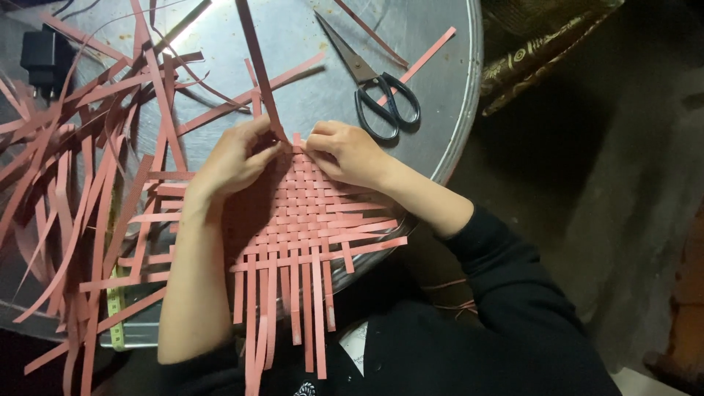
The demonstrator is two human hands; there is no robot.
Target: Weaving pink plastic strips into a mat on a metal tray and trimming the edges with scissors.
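— Head view, looking straight down: where does the woven mat (pixel 308 213) sit against the hands?

— It lies at the middle of the frame on the round metal counter (pixel 440 88), its near edge hanging over the rim toward the person. Both hands rest on its far edge. The left hand (pixel 235 158) is at the mat's upper left corner, fingers closed in a pinch on a long pink strip (pixel 258 66) that runs up to the top of the frame. The right hand (pixel 348 152) is just beside it on the upper right, fingers curled and pressing down on the weave.

— And around them?

— Loose pink strips (pixel 81 161) are piled across the left half of the counter, and the mat's free ends fan out below and to the right. Scissors with black handles (pixel 378 84) lie near the right hand, in the upper middle. A small black box (pixel 45 59) sits in the upper left. A yellow-green tape measure (pixel 114 308) shows at the lower left, partly under the strips. A patterned brown cloth (pixel 543 44) lies off the counter, upper right.
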